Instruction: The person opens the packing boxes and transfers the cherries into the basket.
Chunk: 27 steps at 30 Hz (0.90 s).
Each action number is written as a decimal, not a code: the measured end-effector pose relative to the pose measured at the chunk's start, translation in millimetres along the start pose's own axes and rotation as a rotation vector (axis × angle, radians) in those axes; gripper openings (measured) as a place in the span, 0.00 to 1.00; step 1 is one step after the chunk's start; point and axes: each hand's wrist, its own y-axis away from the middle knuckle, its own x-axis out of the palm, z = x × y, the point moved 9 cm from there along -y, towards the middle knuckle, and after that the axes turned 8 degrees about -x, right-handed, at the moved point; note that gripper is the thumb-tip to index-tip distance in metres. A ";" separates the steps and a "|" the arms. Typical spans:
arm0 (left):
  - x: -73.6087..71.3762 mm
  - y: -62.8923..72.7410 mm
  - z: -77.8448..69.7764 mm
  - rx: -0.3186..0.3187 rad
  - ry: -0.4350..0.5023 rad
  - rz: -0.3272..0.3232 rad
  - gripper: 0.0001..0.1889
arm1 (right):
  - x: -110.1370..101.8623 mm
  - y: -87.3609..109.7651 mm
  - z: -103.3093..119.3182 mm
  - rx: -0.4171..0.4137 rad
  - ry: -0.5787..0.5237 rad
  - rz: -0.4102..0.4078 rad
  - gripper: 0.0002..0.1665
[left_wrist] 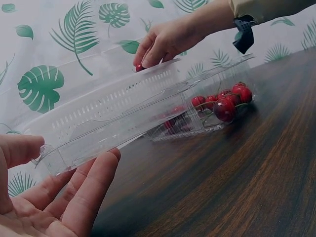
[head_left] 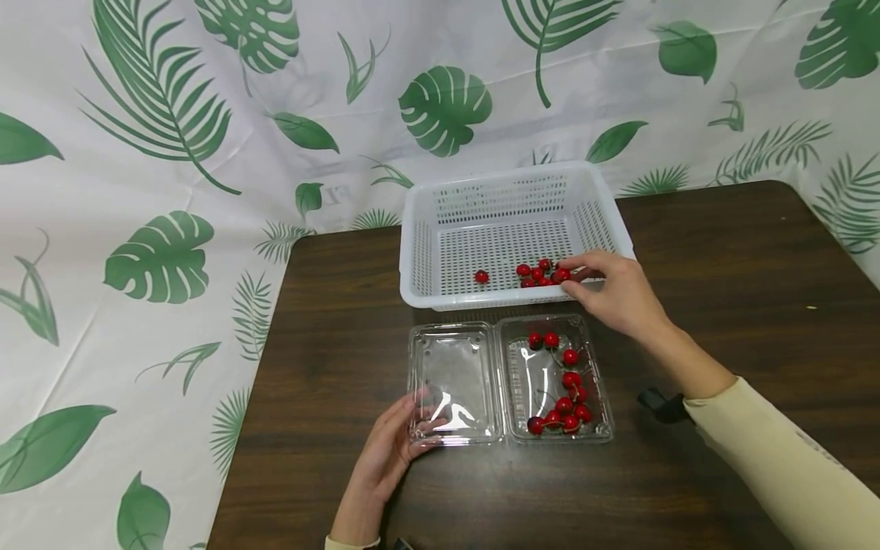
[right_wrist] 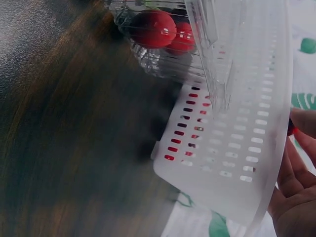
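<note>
My left hand [head_left: 393, 441] grips the outer edge of a clear plastic clamshell container's lid [head_left: 454, 374]; in the left wrist view the thumb is on one side and the fingers [left_wrist: 98, 190] lie beneath. The lid is folded out flat beside the base [head_left: 505, 382], which contains several red cherries [head_left: 570, 409] with stems. Over the near right rim of a white perforated basket [head_left: 421, 294], my right hand [head_left: 614, 290] pinches a cherry [left_wrist: 139, 67] between thumb and fingers. Several more cherries [head_left: 524, 270] lie on the basket floor near it, and a single cherry [head_left: 481, 276] sits farther left.
The basket stands at the back of a dark wooden table [head_left: 330, 328], just behind the container. A white sheet with green leaves [head_left: 357, 130] hangs behind and along the left side. A black strap [head_left: 663, 405] is on the right wrist.
</note>
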 end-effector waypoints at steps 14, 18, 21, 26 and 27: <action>-1.6 0.0 0.4 -0.015 0.011 -0.017 0.23 | -5.8 15.2 45.8 -0.148 -0.024 -0.042 0.16; -1.4 -0.1 0.7 -0.019 0.011 -0.016 0.23 | 14.6 26.6 65.2 -0.183 -0.068 0.152 0.18; -1.8 0.3 0.1 -0.014 0.013 -0.019 0.23 | 39.3 41.8 73.0 -0.202 -0.082 0.369 0.17; -1.2 0.7 -0.3 -0.007 0.005 -0.019 0.24 | 77.0 77.5 77.4 -0.228 -0.076 0.692 0.18; -1.1 0.8 -0.4 -0.006 0.003 -0.021 0.25 | 82.0 83.6 77.4 -0.229 -0.070 0.730 0.18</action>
